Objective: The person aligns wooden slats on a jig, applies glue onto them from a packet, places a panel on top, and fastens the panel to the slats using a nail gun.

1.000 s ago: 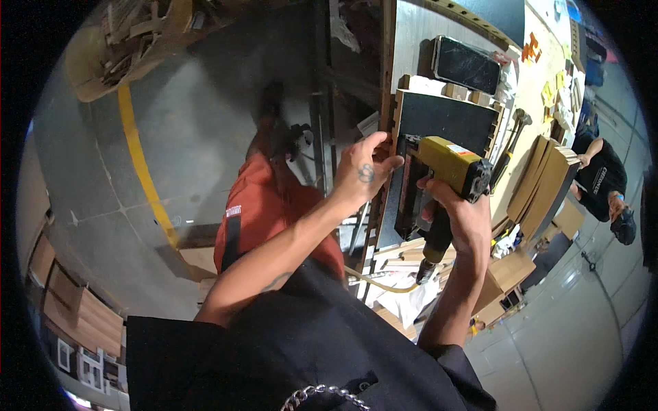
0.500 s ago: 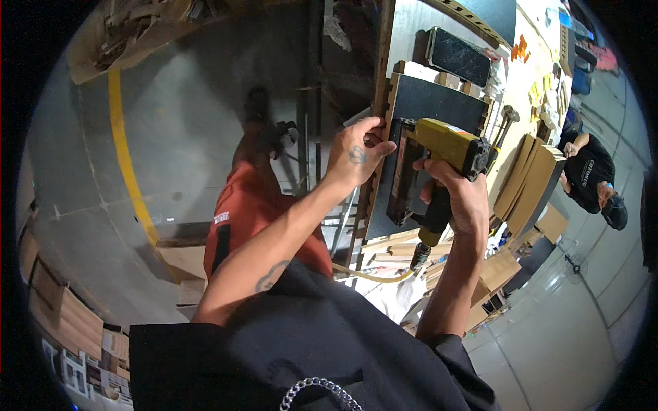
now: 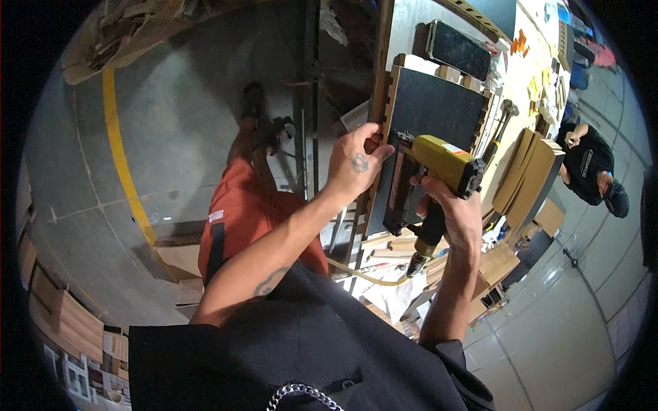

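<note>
My right hand (image 3: 458, 218) is wrapped round the handle of a yellow-and-black nail gun (image 3: 444, 157), whose air hose (image 3: 370, 278) runs from the handle's end. The nail gun's nose and long magazine lie over a flat dark panel (image 3: 439, 99) with notched light-wood edges. At the panel's left edge, my left hand (image 3: 353, 168) grips with the thumb toward the top face and the fingers curled by the side. Its fingertips are partly hidden. Whether the nose touches the panel I cannot tell.
Beyond the panel lies a black phone-like slab (image 3: 458, 51). A hammer (image 3: 504, 120) and stacked wooden boards (image 3: 531, 175) are to the right. Orange clips (image 3: 519, 43) lie farther back. Another person (image 3: 589, 163) in black is at the far right. A yellow line (image 3: 123, 151) crosses the floor.
The nail gun and my right hand have shifted a little toward me, uncovering more of the panel. My left hand keeps its place at the panel's edge.
</note>
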Demonstrator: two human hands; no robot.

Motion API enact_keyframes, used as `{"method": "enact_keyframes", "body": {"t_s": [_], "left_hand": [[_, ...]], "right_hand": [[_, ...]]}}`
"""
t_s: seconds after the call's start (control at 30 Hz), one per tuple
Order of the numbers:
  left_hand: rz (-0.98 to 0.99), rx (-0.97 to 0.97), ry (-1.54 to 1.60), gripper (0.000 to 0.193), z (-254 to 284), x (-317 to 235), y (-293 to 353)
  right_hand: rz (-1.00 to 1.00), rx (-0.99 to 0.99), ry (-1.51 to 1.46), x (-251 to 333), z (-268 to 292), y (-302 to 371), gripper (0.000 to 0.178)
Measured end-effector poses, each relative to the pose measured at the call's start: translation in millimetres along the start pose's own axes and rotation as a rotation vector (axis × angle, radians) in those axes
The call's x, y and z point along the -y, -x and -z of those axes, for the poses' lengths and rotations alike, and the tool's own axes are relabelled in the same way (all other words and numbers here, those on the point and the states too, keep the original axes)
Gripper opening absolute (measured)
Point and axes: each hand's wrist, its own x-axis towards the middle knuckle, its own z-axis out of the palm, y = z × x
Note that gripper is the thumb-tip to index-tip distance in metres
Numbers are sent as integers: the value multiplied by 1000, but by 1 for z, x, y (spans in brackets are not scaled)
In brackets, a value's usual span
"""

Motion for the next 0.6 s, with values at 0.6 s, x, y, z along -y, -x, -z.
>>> {"method": "enact_keyframes", "body": {"t_s": [0.6], "left_hand": [[83,45,-7,24,6,-9,16]], "right_hand": [[-19,-9,42,-17,0,16,39]]}}
